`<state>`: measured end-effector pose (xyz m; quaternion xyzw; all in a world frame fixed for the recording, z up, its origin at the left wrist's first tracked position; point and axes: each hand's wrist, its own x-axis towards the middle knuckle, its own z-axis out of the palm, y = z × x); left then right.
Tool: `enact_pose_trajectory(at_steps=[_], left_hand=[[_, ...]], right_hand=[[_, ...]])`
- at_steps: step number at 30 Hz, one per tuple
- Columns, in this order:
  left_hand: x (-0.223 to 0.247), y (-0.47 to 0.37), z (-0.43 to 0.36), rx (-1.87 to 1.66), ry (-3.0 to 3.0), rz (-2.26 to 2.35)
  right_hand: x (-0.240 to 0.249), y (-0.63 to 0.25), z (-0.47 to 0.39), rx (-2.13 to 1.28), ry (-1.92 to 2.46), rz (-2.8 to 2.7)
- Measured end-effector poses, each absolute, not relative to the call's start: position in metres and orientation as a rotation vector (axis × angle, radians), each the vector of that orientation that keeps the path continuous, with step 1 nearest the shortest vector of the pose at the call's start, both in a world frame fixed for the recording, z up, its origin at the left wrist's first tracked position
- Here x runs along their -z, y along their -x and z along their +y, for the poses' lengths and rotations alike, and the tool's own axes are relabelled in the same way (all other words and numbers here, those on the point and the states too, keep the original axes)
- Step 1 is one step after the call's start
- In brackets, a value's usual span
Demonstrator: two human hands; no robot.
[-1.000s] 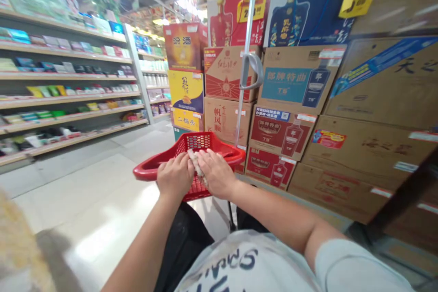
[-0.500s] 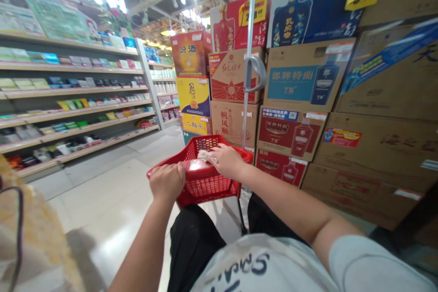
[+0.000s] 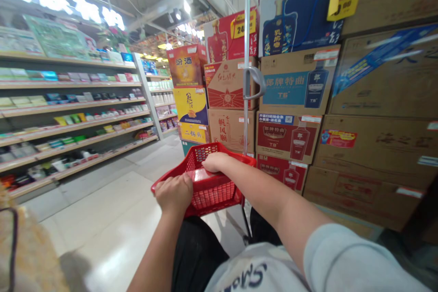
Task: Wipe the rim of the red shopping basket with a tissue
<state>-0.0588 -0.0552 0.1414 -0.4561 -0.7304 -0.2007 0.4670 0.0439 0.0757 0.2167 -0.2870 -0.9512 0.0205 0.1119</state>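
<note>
In front of my knees is a red plastic shopping cart (image 3: 214,198) with a mesh basket. My left hand (image 3: 175,191) is wrapped around the left part of its red handle (image 3: 198,174). My right hand (image 3: 216,162) is at the handle's right part, over the basket's near edge, with the back of the hand up and the fingers curled. Most of those fingertips are out of sight, so what they hold cannot be made out. The white crumpled thing seen earlier does not show now.
Stacked liquor cartons (image 3: 290,86) rise close on the right. A metal pole (image 3: 246,123) with a grey loop handle (image 3: 255,83) stands before them. Shelves of small packaged goods (image 3: 75,118) line the left side. Pale tiled floor (image 3: 112,219) lies between.
My right hand has drawn its fingers in, and the white crumpled thing at its fingertips has gone from sight. The cart and my left hand sit slightly lower and further right in view.
</note>
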Motion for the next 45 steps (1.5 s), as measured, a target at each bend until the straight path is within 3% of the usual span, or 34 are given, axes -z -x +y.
enact_pose_trajectory(at_steps=[7, 15, 20, 25, 33, 38, 45], left_hand=[[-0.140, 0.056, -0.048, 0.509, 1.167, -1.789], [-0.140, 0.057, -0.052, 0.495, 1.201, -1.798], [-0.142, 0.056, -0.054, 0.488, 1.229, -1.810], [-0.142, 0.052, -0.052, 0.487, 1.209, -1.816], [-0.140, 0.053, -0.052, 0.448, 1.190, -1.817], [-0.140, 0.051, -0.051, 0.455, 1.180, -1.827], [-0.141, 0.051, -0.052, 0.439, 1.216, -1.814]], right_hand=[[-0.204, -0.063, 0.057, 0.083, 0.568, -2.823], [-0.206, -0.053, 0.055, 0.124, 0.692, -2.856], [-0.198, -0.068, 0.040, 0.201, 0.417, -2.729], [-0.205, -0.058, 0.048, 0.121, 0.732, -2.811], [-0.196, -0.069, 0.044, 0.125, 0.514, -2.690], [-0.196, -0.065, 0.048, 0.024, 0.795, -2.688], [-0.186, -0.076, 0.047, 0.230, 0.139, -2.641]])
